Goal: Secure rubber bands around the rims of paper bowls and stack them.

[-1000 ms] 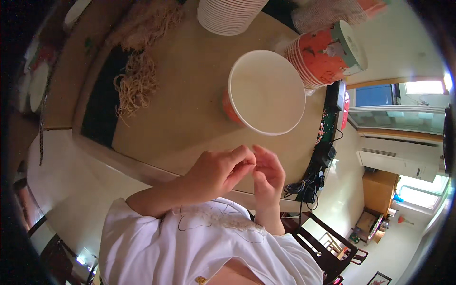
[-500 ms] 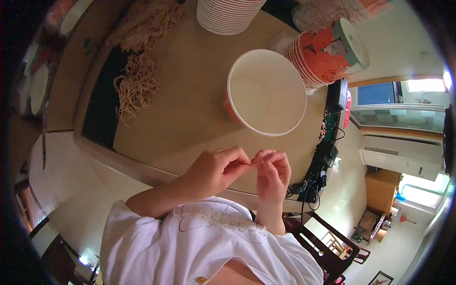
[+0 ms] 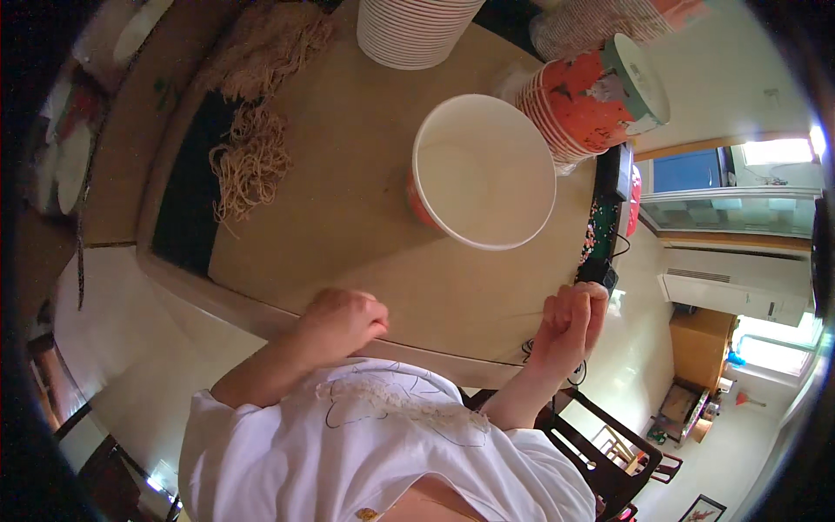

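Observation:
My left hand (image 3: 344, 322) is closed, its fingers curled together over the near edge of the table. Off to the right, my right hand (image 3: 570, 322) is also closed, fingertips pressed together close to the table's right edge. Whatever either hand may hold is too fine or hidden to make out; a faint thin line shows just left of my right hand. Beyond them stands a large white-lined paper tub (image 3: 484, 174) with an orange outside, tilted toward me in the picture and with nothing visible inside. Tangled beige strings (image 3: 250, 165) lie at the table's left.
A stack of white-rimmed tubs (image 3: 413, 30) stands at the back. Orange printed tubs (image 3: 591, 96) lie nested at the right, and wrapped ones (image 3: 600, 30) sit behind. Small coloured bits (image 3: 590, 233), a black adapter (image 3: 611, 277) and cables line the right edge.
My hands were together, fingertips meeting above the near edge. They have parted: the left hand drew back to the left, and the right moved out to the right.

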### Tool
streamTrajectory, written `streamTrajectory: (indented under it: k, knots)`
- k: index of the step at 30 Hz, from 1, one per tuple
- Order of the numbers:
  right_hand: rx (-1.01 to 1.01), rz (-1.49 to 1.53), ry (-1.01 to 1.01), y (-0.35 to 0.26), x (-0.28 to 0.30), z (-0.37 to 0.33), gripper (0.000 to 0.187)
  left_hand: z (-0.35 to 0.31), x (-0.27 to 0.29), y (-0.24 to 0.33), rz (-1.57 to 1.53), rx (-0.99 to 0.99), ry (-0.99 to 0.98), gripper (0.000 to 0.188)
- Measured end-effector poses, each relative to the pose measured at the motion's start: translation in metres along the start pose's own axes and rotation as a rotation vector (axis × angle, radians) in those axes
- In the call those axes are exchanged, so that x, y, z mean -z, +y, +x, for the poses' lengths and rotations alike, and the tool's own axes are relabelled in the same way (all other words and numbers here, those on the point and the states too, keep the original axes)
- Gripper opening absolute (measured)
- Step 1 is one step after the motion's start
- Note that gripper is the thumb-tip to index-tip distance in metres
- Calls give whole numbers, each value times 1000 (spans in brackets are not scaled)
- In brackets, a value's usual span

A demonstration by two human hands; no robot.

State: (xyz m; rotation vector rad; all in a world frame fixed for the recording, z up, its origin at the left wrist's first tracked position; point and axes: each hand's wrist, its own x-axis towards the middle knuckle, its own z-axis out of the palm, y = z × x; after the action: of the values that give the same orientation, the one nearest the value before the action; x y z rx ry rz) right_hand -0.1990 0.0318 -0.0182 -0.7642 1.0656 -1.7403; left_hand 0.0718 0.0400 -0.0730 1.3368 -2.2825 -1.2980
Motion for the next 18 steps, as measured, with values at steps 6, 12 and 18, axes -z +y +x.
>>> streamTrajectory:
  k: [6,12,18]
  knots:
    - [56,-375,-18,15,-19,-18,10,16,26,33,-250,-127,380,14]
    - [-42,-239,-122,22,-25,-25,10,44,25,69,-774,-215,364,20]
    - [34,-477,-278,24,-29,-30,11,57,7,62,-1058,-149,163,16]
